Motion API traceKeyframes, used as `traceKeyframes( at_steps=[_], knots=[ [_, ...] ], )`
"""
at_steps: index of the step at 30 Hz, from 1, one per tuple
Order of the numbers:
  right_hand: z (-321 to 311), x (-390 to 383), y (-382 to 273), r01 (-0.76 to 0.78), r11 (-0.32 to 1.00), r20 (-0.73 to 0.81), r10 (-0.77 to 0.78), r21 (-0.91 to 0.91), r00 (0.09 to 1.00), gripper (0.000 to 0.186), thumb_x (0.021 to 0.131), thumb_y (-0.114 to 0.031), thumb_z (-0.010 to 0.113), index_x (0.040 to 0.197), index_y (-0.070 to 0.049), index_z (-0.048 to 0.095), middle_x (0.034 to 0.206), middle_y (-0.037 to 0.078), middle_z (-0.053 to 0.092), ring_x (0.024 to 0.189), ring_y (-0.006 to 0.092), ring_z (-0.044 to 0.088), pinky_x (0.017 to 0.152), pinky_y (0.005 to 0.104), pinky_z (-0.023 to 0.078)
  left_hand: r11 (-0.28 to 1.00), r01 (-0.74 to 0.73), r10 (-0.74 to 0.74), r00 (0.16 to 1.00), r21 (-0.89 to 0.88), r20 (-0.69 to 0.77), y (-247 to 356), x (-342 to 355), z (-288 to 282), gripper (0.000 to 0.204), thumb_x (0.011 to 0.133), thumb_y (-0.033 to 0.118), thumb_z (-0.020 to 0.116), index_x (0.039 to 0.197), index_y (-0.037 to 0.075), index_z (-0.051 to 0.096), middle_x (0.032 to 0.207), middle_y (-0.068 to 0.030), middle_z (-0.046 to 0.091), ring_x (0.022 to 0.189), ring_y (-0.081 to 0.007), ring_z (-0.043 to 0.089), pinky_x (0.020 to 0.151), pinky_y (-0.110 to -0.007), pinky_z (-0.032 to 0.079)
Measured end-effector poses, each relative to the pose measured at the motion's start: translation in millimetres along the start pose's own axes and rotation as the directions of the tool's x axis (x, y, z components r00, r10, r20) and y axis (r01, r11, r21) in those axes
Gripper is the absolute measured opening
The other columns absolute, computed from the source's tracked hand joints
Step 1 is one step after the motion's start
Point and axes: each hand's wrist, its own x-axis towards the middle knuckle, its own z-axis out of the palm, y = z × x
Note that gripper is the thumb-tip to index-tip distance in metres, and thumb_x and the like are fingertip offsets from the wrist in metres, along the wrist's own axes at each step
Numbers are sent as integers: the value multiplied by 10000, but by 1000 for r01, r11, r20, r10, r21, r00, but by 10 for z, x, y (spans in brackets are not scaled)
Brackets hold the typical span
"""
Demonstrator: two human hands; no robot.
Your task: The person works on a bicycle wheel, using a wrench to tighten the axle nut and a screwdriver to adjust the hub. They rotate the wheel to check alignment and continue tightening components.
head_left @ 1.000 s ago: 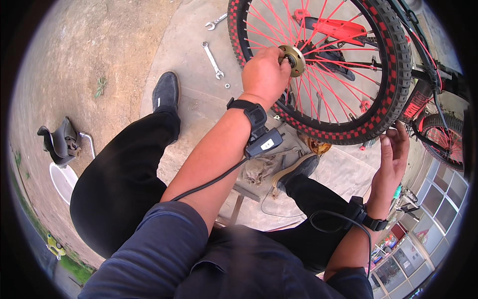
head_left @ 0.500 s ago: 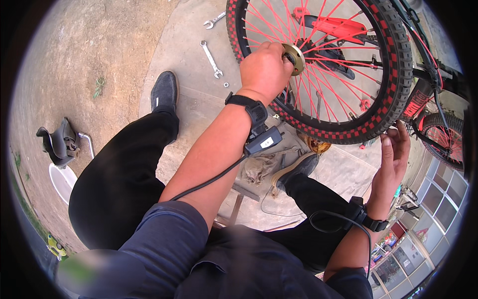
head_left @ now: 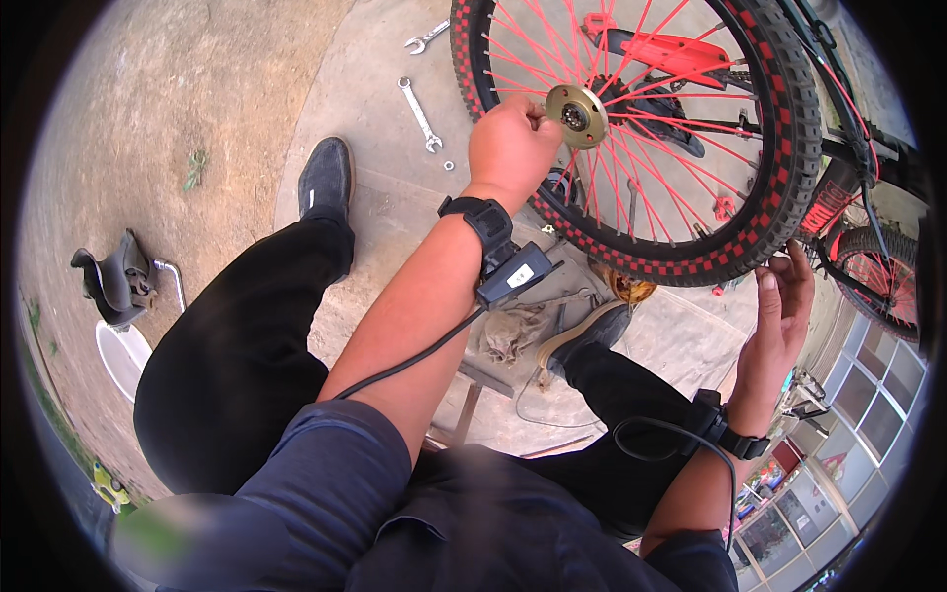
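Note:
A bicycle wheel (head_left: 681, 259) with a red-and-black checked tyre and red spokes fills the upper right, its brass-coloured round hub flange (head_left: 595, 118) facing me. At the flange's left edge is my left hand (head_left: 510, 150), thumb and fingers pinched together; what they hold, if anything, is hidden. The dark centre of the hub shows. Under the tyre's lower right edge, my right hand (head_left: 784, 311) has its thumb and fingertips against the rubber, holding the wheel there.
On the concrete lie a combination wrench (head_left: 421, 115), another wrench (head_left: 427, 37) and a small nut (head_left: 449, 166). A rag (head_left: 510, 333) and an orange-brown container (head_left: 633, 286) are near my right shoe. The red-and-black bicycle frame (head_left: 829, 202) stands to the right; a white basin (head_left: 123, 357) sits far left.
My left hand has drawn back leftward from the hub's face to its edge, uncovering the hub's centre. My right hand stays at the tyre.

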Motion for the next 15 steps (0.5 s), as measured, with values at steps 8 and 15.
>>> traceKeyframes(
  at_steps=[8, 15],
  knots=[
    [7, 25, 34, 22, 1000, 11, -22, 4, 1000, 522, 991, -139, 615, 1460, 25, 452, 1137, 44, 534, 1046, 133, 517, 1000, 303, 417, 753, 482, -419, 876, -449, 238, -261, -72, -25, 207, 894, 165, 625, 980, -19, 663, 770, -58, 659, 609, -125, 587, 546, -293, 460],
    [-5, 35, 56, 8, 1000, -1, -8, 11, 1000, 513, 986, -119, 617, 1456, 17, 460, 1136, 42, 534, 1051, 133, 516, 1003, 300, 410, 517, 598, -477, 795, -612, 374, -208, -68, -183, 73, 923, 108, 586, 944, 38, 583, 826, -30, 607, 579, -79, 510, 458, -226, 336]
  ],
)
